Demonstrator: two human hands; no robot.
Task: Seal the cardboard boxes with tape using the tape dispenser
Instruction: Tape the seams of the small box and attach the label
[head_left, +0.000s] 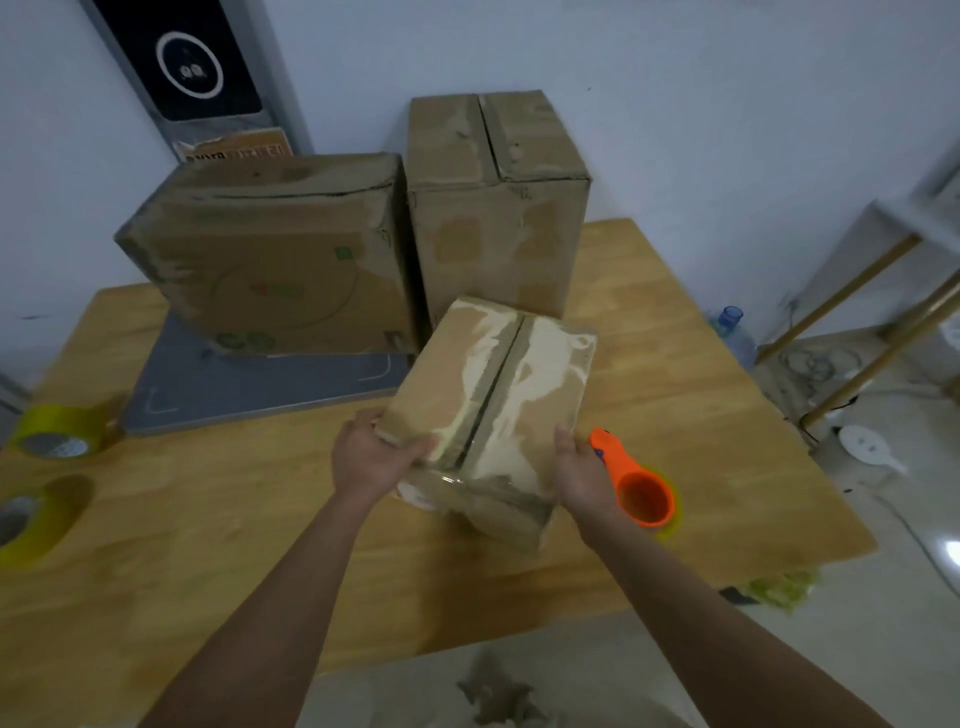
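Both hands steady a small cardboard box (488, 415) on the wooden surface (218, 519): left hand (371, 457) and right hand (579, 467) fingers curled over its near corners. The orange tape dispenser (636, 488) lies just right. Squaring the flaps before taping should help. Two larger boxes (280, 249) stand behind.

Three cardboard boxes (493, 410), two loose yellow tape rolls (54, 431), one orange tape dispenser (636, 486), and seemingly one blue bottle (730, 332).

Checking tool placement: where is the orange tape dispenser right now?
The orange tape dispenser lies on the table, right of the small box, beside the right hand.
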